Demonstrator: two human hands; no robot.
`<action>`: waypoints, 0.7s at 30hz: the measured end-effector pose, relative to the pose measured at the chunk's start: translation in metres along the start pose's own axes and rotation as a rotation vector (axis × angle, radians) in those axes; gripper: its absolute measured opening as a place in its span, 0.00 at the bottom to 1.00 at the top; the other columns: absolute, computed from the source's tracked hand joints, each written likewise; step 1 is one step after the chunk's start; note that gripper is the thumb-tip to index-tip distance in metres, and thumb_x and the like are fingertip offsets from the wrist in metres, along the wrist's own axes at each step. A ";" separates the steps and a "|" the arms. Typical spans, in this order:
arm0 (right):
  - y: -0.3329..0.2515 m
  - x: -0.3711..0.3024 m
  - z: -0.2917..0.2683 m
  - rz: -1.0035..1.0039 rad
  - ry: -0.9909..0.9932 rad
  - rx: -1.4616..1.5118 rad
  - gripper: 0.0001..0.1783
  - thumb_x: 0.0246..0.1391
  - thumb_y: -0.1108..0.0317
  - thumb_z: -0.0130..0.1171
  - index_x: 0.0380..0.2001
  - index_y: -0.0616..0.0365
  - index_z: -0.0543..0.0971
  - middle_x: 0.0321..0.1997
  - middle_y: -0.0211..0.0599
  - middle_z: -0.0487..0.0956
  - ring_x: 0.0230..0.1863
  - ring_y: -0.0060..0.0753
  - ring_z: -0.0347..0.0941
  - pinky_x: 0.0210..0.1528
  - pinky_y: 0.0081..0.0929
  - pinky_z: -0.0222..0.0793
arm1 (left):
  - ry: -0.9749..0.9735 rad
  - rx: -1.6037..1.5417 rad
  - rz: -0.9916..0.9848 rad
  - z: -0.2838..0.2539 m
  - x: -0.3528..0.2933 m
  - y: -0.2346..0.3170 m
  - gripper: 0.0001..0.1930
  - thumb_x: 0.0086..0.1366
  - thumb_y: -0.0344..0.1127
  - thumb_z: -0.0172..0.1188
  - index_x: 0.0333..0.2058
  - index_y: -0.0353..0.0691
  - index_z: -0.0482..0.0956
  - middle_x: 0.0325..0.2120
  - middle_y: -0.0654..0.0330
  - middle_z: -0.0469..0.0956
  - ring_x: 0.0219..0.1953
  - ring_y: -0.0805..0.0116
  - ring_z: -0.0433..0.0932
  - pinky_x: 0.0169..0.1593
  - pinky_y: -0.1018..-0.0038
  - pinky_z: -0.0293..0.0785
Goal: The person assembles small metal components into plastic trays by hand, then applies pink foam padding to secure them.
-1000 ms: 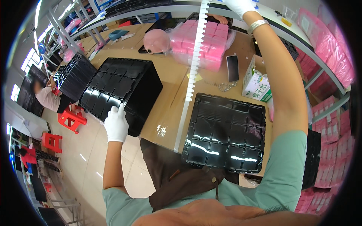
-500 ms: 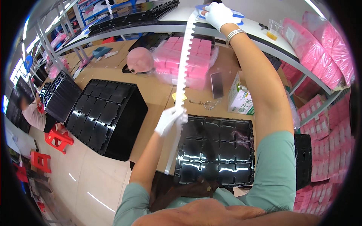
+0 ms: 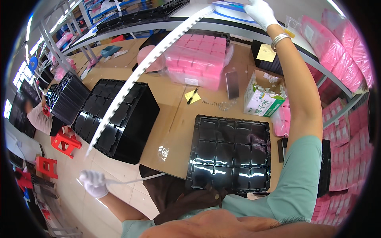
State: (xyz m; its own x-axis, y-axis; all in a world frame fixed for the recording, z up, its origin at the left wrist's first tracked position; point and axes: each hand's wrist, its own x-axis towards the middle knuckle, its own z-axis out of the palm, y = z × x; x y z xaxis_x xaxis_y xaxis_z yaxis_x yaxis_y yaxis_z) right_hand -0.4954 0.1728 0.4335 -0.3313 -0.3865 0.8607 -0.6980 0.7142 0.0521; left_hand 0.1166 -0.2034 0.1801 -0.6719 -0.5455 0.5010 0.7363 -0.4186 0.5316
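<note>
A long white strip with a notched edge (image 3: 139, 72) runs in a slant from a blue-and-white reel (image 3: 232, 7) on the raised shelf down toward the lower left. My gloved left hand (image 3: 94, 183) is closed around the strip, off the table's left side; a thin tail trails from it toward my lap. At the reel's right side is my gloved right hand (image 3: 260, 14). Its fingertips are partly cut off at the picture's top, so their grip cannot be made out. A black plastic tray with several compartments (image 3: 230, 154) lies before me.
A tall black tray stack (image 3: 137, 123) stands left. Pink blocks in clear plastic (image 3: 194, 63), a phone (image 3: 232, 85), a pen (image 3: 192, 96) on a yellow note and a carton of white scraps (image 3: 256, 101) lie behind the tray. A person (image 3: 39, 117) works far left.
My left hand has swung down and left, drawing the strip into a long slant. My right hand has shifted right along the reel. The pen and the carton's contents have come into view.
</note>
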 end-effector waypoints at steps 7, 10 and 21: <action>-0.024 -0.012 -0.021 -0.286 -0.091 0.551 0.15 0.51 0.57 0.51 0.29 0.54 0.83 0.35 0.51 0.80 0.39 0.52 0.77 0.46 0.41 0.71 | -0.003 -0.121 0.028 -0.021 -0.063 0.082 0.11 0.72 0.34 0.40 0.30 0.47 0.69 0.15 0.71 0.62 0.17 0.79 0.61 0.33 0.72 0.63; -0.044 -0.015 -0.031 0.228 -0.151 -0.204 0.14 0.51 0.60 0.52 0.30 0.54 0.83 0.37 0.52 0.80 0.41 0.52 0.76 0.45 0.43 0.71 | 0.233 -0.209 0.218 -0.049 -0.102 0.117 0.13 0.73 0.36 0.41 0.41 0.42 0.76 0.27 0.68 0.74 0.26 0.77 0.70 0.38 0.73 0.68; -0.045 -0.031 -0.029 0.150 -0.151 -0.193 0.14 0.48 0.62 0.49 0.31 0.54 0.83 0.35 0.56 0.79 0.41 0.53 0.76 0.47 0.42 0.70 | 0.707 0.081 0.516 -0.009 -0.143 0.141 0.16 0.71 0.29 0.45 0.55 0.38 0.68 0.43 0.60 0.77 0.39 0.70 0.76 0.45 0.73 0.75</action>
State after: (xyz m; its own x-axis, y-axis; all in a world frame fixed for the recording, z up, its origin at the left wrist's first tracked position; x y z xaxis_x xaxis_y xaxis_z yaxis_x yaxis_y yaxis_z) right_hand -0.4353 0.1697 0.4192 -0.5229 -0.3406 0.7814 -0.5049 0.8623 0.0379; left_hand 0.3173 -0.1907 0.1775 -0.0301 -0.9856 0.1665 0.9083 0.0425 0.4161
